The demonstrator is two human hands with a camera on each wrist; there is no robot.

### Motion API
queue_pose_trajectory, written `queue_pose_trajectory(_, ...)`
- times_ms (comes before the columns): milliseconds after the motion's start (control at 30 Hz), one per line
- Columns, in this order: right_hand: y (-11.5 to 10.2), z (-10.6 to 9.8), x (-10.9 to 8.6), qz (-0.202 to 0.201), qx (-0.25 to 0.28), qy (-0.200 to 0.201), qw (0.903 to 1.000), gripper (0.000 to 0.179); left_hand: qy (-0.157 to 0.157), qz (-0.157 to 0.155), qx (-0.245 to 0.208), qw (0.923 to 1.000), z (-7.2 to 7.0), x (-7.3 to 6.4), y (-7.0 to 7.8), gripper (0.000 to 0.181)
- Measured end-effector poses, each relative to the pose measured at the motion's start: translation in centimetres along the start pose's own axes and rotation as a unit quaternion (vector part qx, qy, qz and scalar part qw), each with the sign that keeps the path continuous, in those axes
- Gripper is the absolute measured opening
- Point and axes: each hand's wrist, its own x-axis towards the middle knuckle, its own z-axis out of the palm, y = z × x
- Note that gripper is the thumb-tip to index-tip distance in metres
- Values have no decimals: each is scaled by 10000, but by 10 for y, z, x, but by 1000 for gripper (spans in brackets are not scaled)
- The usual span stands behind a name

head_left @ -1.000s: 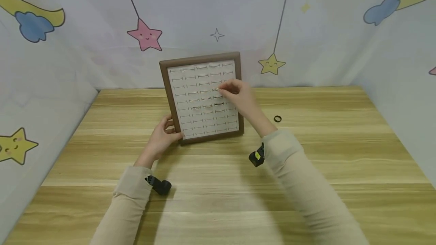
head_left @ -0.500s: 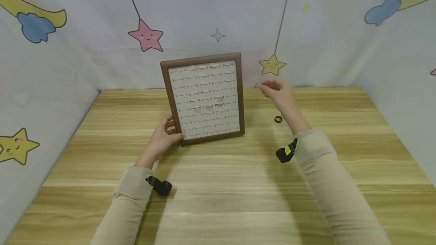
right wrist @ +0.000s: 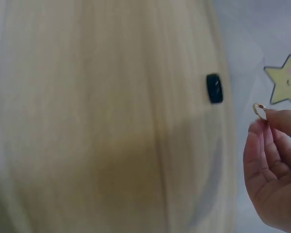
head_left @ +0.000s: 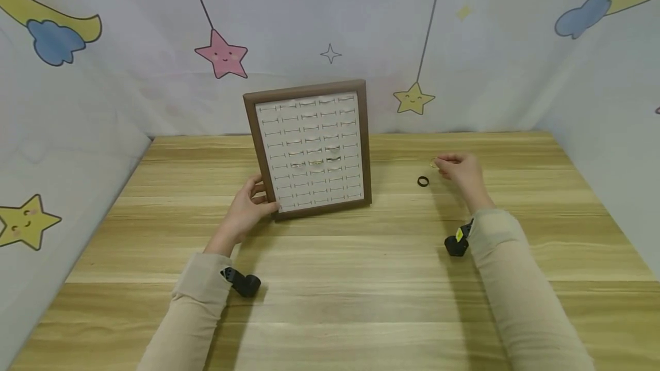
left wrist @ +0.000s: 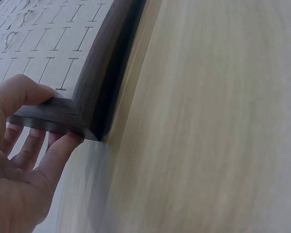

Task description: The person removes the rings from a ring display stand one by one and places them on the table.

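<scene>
A brown-framed ring display board (head_left: 307, 87) with a white slotted face leans back on the table. Several rings sit in its slots. My left hand (head_left: 244, 210) grips the frame's lower left edge; the left wrist view has the thumb on the front of the frame (left wrist: 43, 119) and the fingers behind. To the right of the board my right hand (head_left: 462, 176) pinches a gold ring (right wrist: 258, 111) between thumb and fingertips, held above the table. Just left of that hand a black ring (head_left: 423, 181) lies on the tabletop.
The wooden table (head_left: 330, 291) meets a white cloth backdrop (head_left: 289, 16) printed with stars and clouds at its far edge. Similar cloth panels stand at both sides. A black camera is strapped to each wrist.
My right hand has taken the gold ring away from the board, moving right and then down beside the black ring. The left hand stays on the frame.
</scene>
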Motion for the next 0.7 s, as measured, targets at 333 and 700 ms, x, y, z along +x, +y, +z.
queue_pose_trajectory(333,23,-4,-4,16,-260,-391,9989,36,-10,-4,-8,10000,-1,2,-2,78)
queue_pose_trajectory(700,23,-3,-1,20,-1257,-492,9908,33,-45,-20,-26,10000,-1,2,-2,80)
